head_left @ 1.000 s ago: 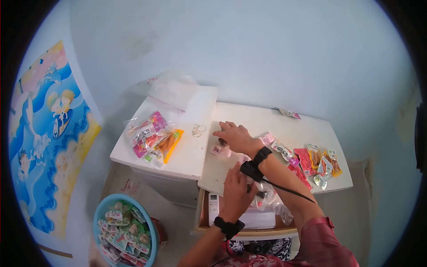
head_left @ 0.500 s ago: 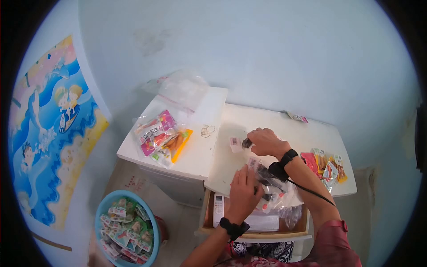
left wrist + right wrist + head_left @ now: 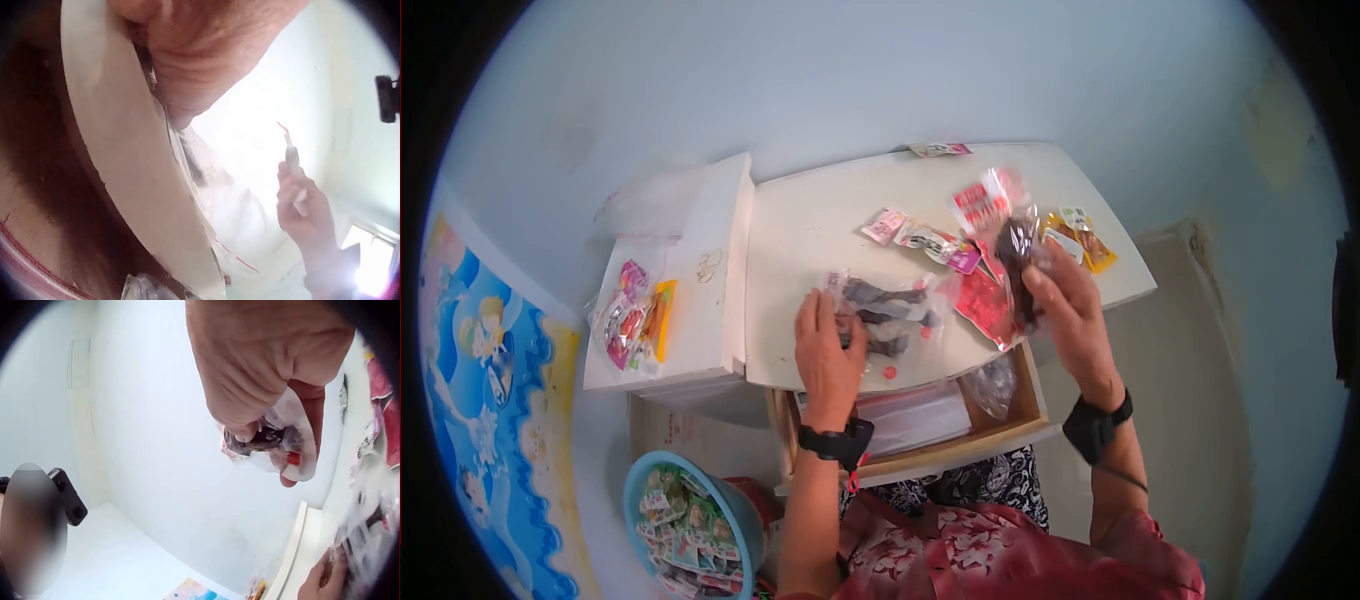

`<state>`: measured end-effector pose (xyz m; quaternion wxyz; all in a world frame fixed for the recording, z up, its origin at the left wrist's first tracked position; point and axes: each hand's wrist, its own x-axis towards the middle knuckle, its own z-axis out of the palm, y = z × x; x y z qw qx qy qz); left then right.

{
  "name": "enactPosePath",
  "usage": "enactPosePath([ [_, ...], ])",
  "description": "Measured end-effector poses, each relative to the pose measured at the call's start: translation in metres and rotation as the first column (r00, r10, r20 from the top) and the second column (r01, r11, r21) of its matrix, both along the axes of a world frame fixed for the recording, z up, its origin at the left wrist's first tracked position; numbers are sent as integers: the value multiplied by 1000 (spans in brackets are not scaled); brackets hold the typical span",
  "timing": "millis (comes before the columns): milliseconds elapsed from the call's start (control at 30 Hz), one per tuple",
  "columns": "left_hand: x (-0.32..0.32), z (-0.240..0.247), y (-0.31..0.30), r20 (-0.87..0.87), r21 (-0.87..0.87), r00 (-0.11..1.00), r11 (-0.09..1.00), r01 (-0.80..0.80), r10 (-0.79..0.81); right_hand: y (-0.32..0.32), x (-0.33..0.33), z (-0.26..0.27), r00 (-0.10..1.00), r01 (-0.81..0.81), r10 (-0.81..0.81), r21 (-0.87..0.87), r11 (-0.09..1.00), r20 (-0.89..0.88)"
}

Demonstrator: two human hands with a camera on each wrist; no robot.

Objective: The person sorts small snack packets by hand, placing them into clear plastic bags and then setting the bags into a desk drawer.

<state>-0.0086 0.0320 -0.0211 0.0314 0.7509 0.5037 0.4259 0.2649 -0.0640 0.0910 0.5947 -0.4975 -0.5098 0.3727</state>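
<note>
In the head view my right hand point(image 3: 1072, 305) is raised over the right part of the white tabletop, gripping a clear snack packet point(image 3: 1017, 258) with dark contents and a red-and-white label end. The right wrist view shows the thumb pressed on this packet point(image 3: 269, 439), fingers behind it. My left hand point(image 3: 830, 350) is low at the tabletop's front left, thumb and fingers at the left edge of several clear packets point(image 3: 890, 312) with dark pieces inside. From the left wrist, the thumb point(image 3: 187, 103) shows close over the table edge; its fingertips are mostly hidden.
Red packets point(image 3: 985, 305), a white-and-purple packet point(image 3: 935, 243) and yellow packets point(image 3: 1090, 245) lie at the right. Below is an open drawer point(image 3: 1025, 400). On the left cabinet point(image 3: 700, 330) lies a bag of snacks point(image 3: 630, 320). A blue basin point(image 3: 690, 470) of packets stands on the floor.
My right hand has moved from the tabletop's middle to the right and lifted a dark snack packet. The left hand stays by the clear packets. The head view has shifted, showing more of the right.
</note>
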Motion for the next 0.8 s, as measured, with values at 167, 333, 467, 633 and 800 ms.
enactPosePath([
  [167, 3, 10, -13, -34, 155, 998, 987, -52, 58, -59, 32, -73, 995, -4, 23, -194, 981, 93],
  [333, 39, 44, -67, -82, 171, 997, 985, 20, -6, -79, 16, -70, 981, -15, -33, -247, 969, -190],
  [467, 67, 48, -80, -174, 123, 985, 992, 37, -15, -71, 4, -91, 985, 37, -64, -164, 986, -163],
  [633, 70, 38, -78, -180, 77, 983, 995, 56, -42, -69, -5, -94, 966, -55, -7, -232, 971, -258],
  [800, 68, 41, -79, -98, 148, 990, 983, 111, -97, -59, -8, -92, 973, -121, 66, -245, 962, -223],
])
